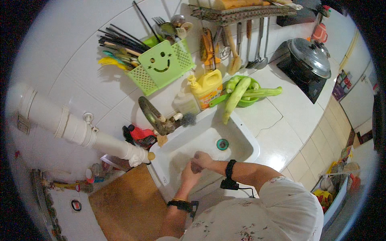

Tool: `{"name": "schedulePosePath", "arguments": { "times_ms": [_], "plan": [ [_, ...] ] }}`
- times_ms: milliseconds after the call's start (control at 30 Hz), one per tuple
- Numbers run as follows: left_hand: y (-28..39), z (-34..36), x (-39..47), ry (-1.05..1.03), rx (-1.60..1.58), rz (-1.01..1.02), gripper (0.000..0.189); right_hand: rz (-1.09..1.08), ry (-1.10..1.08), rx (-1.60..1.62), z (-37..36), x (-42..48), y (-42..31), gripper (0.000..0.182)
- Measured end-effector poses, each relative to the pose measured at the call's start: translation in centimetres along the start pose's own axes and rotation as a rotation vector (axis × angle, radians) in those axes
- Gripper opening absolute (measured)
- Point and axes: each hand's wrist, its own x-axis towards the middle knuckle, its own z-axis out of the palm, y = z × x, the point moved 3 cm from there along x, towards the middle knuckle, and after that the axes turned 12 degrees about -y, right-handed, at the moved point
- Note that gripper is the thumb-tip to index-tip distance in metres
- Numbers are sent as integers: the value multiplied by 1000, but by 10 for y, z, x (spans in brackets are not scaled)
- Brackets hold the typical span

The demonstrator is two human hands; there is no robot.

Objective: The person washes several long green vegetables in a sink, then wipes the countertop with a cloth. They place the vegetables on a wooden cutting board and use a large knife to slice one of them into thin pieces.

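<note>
Over the near part of the white sink basin [247, 132], my two hands meet around a small dark reddish-brown object [196, 168], too blurred to name. My left hand [189, 177] holds it from below and the left. From the right, my right hand [205, 160] closes over its upper side. Fingers hide much of the object. Beyond my hands, a green-rimmed drain strainer [222, 144] sits in the basin floor. A dark curved faucet [153, 116] stands at the back left rim, and no water stream can be made out.
Long pale green gourds [238, 96] lie in a green basket [253, 103], one overhanging the sink. Beside it stand a yellow detergent jug [208, 87] and a red bottle [142, 135]. A lidded pot [310, 58] is on a cooktop. A white pipe [78, 126] runs left.
</note>
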Motion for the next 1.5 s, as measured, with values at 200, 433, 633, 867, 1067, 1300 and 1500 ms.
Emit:
{"name": "schedulePosePath", "arguments": {
  "times_ms": [200,433,633,867,1067,1300,1500],
  "plan": [
    [-20,-24,-11,-137,279,12,48,106,-777,1011,-17,-44,-10,37],
    [-12,-28,-6,231,-316,-8,49,-194,-658,1012,-38,-58,-41,48],
    [19,-22,-8,-76,-1757,-137,42,-305,-427,645,-50,-65,-61,47],
    [29,-13,5,-132,-1935,107,39,-477,-6,-157,-33,-71,-83,41],
    [6,-13,-11,-153,-1727,-3,26,-532,-77,-117,-72,-69,-90,30],
    [-25,-14,-10,-231,-1456,-67,36,-214,-256,523,-100,-70,-129,29],
    [15,-43,-15,-190,-1274,190,33,-74,-252,700,-100,-68,-150,28]
  ]
}}
